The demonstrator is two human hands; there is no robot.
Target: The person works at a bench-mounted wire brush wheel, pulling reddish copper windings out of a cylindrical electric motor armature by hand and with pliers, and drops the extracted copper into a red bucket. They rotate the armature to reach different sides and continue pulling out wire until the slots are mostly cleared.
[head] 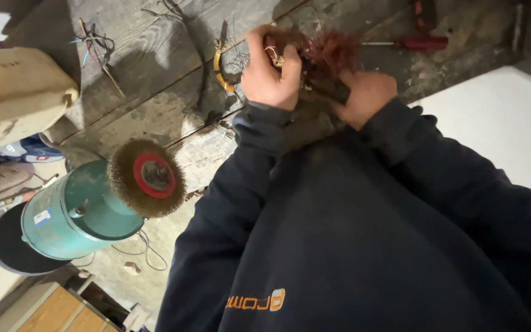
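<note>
Left hand: the left hand (270,72) sits at upper centre of the frame, fingers curled tight around the left side of a tangled copper wire bundle (324,54), thumb pressed over its near edge.
Right hand: the right hand (365,95) lies just right of and below the left, fingers folded in and gripping the lower right part of the same bundle; its fingertips are hidden under the tangle.
Copper wire bundle: reddish-brown, frayed and blurred, held between both hands above the bench (155,92), at upper centre of the frame.
Sleeves: dark navy sweatshirt sleeves (241,184) run from the bottom of the frame up to both wrists and fill the lower right half of the picture.
Yellow wire piece: a curved yellow wire piece (219,71) lies on the bench just left of the left hand, with thin loose strands around it.
Screwdriver: a red-handled screwdriver (422,43) lies on the bench at upper right, near the bundle but apart from it.
Wire brush wheel: a round brass-coloured wire brush wheel (147,177) with a red centre is at lower left, mounted on a teal motor housing (78,215).
Loose wires: a small bunch of thin coloured loose wires (96,46) lies at upper left on the worn wooden bench.
</note>
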